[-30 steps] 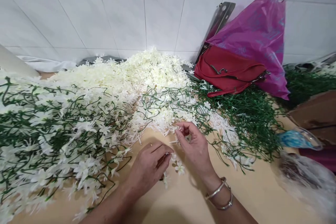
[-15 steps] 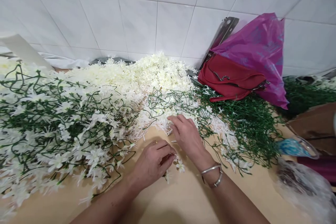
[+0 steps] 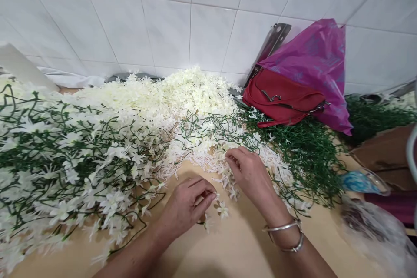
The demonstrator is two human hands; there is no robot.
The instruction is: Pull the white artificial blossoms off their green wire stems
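Observation:
My left hand (image 3: 189,202) is closed in a pinch over the bare tabletop, holding a sprig of white artificial flowers. One flower (image 3: 223,210) shows just beyond its fingertips, and another (image 3: 207,223) hangs below the palm. To the right, my right hand (image 3: 250,173) has thumb and fingers drawn together near the front of the white pile; whatever lies between them is too small to make out. Thin white stamens (image 3: 202,161) lie ahead of both hands. A silver bangle circles the right wrist.
Finished-looking flower sprays with green stems (image 3: 81,152) heap at left. Loose white blossoms (image 3: 195,89) are piled against the tiled wall. Green stems (image 3: 302,156) lie right, under a red handbag (image 3: 283,95) and purple plastic bag (image 3: 325,65). A clear bag (image 3: 374,230) sits at lower right.
My right hand has drawn back to the right and a little towards me, away from the blossom pile. The left hand keeps its pinch in nearly the same place.

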